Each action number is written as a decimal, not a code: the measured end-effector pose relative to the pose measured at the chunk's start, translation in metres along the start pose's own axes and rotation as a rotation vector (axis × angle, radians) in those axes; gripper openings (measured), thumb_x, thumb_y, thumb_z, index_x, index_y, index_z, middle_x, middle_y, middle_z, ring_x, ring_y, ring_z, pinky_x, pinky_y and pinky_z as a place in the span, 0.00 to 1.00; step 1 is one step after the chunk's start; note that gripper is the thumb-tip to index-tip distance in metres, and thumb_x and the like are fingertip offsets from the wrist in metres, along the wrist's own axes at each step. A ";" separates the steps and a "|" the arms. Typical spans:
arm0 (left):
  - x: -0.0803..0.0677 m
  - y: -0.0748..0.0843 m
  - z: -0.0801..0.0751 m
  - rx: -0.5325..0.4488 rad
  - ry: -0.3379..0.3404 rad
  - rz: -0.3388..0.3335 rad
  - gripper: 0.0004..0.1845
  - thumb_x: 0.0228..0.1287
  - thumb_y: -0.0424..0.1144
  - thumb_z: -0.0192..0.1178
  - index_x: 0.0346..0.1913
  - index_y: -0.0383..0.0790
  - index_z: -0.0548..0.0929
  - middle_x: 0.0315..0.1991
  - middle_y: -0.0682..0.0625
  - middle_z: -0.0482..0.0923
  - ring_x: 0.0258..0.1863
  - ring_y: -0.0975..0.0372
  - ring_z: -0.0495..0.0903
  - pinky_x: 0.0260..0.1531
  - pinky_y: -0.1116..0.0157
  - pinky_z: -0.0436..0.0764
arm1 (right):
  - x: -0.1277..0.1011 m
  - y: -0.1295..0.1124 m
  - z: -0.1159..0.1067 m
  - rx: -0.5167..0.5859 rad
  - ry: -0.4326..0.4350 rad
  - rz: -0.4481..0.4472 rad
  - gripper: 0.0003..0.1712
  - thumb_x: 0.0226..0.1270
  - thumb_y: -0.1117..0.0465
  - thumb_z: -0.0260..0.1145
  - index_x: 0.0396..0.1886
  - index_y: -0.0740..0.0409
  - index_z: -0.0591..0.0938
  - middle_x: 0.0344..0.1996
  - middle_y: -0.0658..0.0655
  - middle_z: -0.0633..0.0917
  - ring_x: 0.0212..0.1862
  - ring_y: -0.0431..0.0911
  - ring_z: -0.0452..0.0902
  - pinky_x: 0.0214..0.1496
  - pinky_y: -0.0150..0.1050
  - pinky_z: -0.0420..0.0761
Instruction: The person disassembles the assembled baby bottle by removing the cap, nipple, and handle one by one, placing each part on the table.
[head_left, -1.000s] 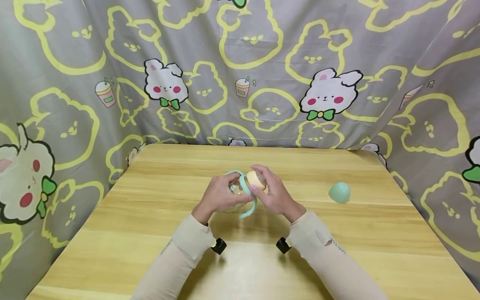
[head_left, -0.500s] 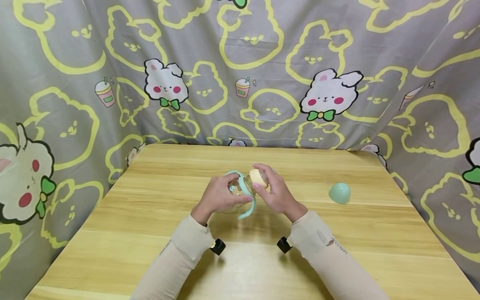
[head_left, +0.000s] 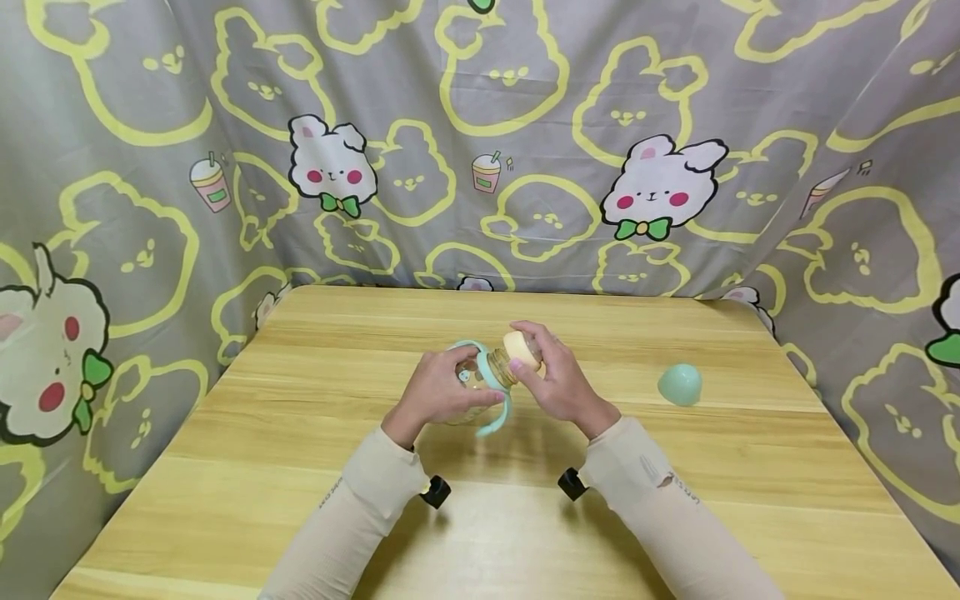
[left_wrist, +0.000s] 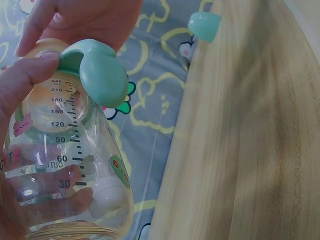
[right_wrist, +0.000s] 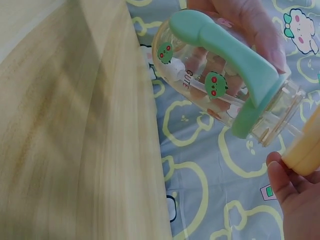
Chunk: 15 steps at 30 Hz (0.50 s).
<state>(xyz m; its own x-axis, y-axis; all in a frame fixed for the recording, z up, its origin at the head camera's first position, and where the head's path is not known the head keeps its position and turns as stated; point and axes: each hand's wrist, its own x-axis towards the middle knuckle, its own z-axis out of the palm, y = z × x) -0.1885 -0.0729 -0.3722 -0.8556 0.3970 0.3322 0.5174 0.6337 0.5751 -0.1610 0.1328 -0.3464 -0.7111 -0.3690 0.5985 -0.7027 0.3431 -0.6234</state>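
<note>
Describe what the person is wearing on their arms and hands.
Both arms are covered in snug, pale beige sleeves, the left sleeve and the right sleeve, each ending at the wrist. Small dark lettering is printed near each cuff, too small to read. A small black device sits under the left wrist and another black device under the right. The left hand and right hand are bare, without gloves.

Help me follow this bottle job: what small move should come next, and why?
Probably lift the yellow top clear in the right hand: the right wrist view shows it already apart from the bottle neck, while the left hand grips the body.
</note>
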 end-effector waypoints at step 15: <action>0.000 0.002 0.000 0.000 -0.016 -0.028 0.25 0.43 0.59 0.74 0.36 0.45 0.81 0.31 0.48 0.82 0.21 0.63 0.72 0.24 0.64 0.73 | -0.002 0.036 -0.001 0.015 0.014 -0.019 0.27 0.67 0.65 0.59 0.65 0.64 0.68 0.36 0.60 0.76 0.37 0.48 0.71 0.36 0.43 0.74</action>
<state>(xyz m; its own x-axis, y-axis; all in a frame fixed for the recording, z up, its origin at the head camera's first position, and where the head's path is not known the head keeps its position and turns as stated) -0.1877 -0.0713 -0.3709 -0.8696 0.3894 0.3037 0.4928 0.6451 0.5839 -0.1854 0.1470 -0.3692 -0.6982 -0.3630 0.6171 -0.7154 0.3228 -0.6196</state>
